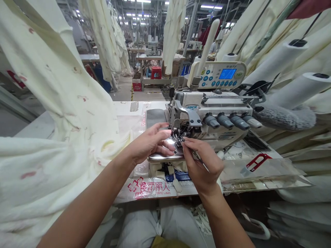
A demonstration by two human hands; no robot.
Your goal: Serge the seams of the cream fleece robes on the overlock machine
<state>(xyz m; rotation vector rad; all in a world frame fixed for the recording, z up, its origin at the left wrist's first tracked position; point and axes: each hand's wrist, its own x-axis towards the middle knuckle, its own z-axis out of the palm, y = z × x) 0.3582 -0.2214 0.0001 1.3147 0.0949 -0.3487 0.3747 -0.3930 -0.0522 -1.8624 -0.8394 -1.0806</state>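
An overlock sewing machine [207,113] stands on the table in front of me. My left hand [148,143] rests on its shiny metal plate [161,157], fingers curled toward the presser foot [177,136]. My right hand [203,163] is pinched on thin metal tweezers [192,153], their tip at the needle area beside the presser foot. Whether a thread is caught in the tip is too small to see. The left fingertips are close to the foot; what they touch is hidden.
A big heap of cream fabric [49,137] with small red marks covers the left of the table and hangs overhead. White thread cones [297,89] lie at the right. Red thread snips [257,162] rest under a clear plastic sheet. A control panel [219,75] sits behind the machine.
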